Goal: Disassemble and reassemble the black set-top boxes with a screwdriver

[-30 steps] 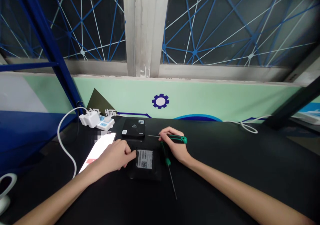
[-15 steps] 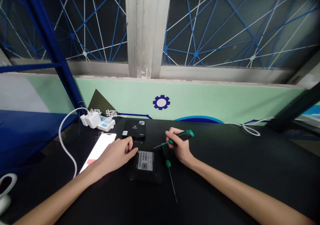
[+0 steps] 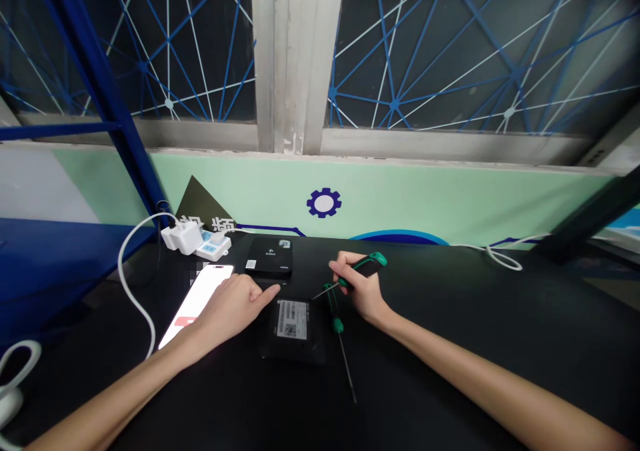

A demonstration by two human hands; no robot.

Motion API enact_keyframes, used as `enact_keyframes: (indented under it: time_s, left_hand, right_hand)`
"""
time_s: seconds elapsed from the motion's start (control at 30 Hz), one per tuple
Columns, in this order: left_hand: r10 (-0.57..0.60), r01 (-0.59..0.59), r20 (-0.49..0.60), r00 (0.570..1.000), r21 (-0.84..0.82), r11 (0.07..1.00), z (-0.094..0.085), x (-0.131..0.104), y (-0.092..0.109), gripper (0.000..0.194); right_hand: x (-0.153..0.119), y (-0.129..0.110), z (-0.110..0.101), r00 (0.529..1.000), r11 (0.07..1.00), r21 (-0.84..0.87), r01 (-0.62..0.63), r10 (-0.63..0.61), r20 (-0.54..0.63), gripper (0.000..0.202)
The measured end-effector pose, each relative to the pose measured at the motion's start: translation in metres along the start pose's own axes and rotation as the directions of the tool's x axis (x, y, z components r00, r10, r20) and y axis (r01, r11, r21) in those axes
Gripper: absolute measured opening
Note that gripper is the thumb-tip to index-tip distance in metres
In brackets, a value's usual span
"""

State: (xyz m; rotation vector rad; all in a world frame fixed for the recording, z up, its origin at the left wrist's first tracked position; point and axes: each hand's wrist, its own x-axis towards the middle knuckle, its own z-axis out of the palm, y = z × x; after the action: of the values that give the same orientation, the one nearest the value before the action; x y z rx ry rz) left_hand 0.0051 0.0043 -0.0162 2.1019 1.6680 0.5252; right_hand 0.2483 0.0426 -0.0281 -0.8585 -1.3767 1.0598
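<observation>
A green-and-black screwdriver [image 3: 371,265] is gripped in my right hand [image 3: 361,287], its thin shaft slanting down-left to the upper right corner of a black device [image 3: 295,347]. That device lies label up, with a white printed label [image 3: 292,319] on it. At its upper left corner, my left hand [image 3: 234,301] has the thumb stretched toward the device and apart from the loosely curled fingers; nothing shows in it. Another green-handled screwdriver [image 3: 338,324] lies right of the device, its shaft toward me. I cannot tell whether the held tip touches the device.
Behind my left hand sits a flat black box [image 3: 270,256] with a small white sticker. A lit phone [image 3: 197,301] lies partly under my left hand. Farther left is a white power strip [image 3: 213,244] with a plug and a white cable [image 3: 123,264]. A green wall panel [image 3: 400,194] borders the desk.
My left fingers have curled further under, and the thumb has lifted slightly up and right. The held screwdriver's tip has shifted a little to the right.
</observation>
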Motion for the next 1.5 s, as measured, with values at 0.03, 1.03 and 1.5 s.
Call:
enact_keyframes:
  time_s: [0.03, 1.03, 1.5]
  left_hand:
    - [0.013, -0.013, -0.009, 1.0, -0.041, 0.999, 0.0, 0.0, 0.0, 0.061]
    - [0.134, -0.211, -0.33, 0.934, -0.209, 0.955, -0.003, -0.001, 0.0, 0.06]
    - [-0.026, -0.163, -0.351, 0.936, -0.497, 0.853, -0.005, -0.004, -0.001, 0.034]
  right_hand:
    - [0.0, -0.001, 0.0, 1.0, 1.0, -0.015, 0.001, -0.001, 0.01, 0.04]
    - [0.011, -0.024, -0.002, 0.948, 0.956, -0.273, 0.105, -0.014, 0.317, 0.042]
    - [0.013, -0.034, 0.002, 0.941, 0.938, -0.329, 0.111, 0.007, 0.338, 0.034]
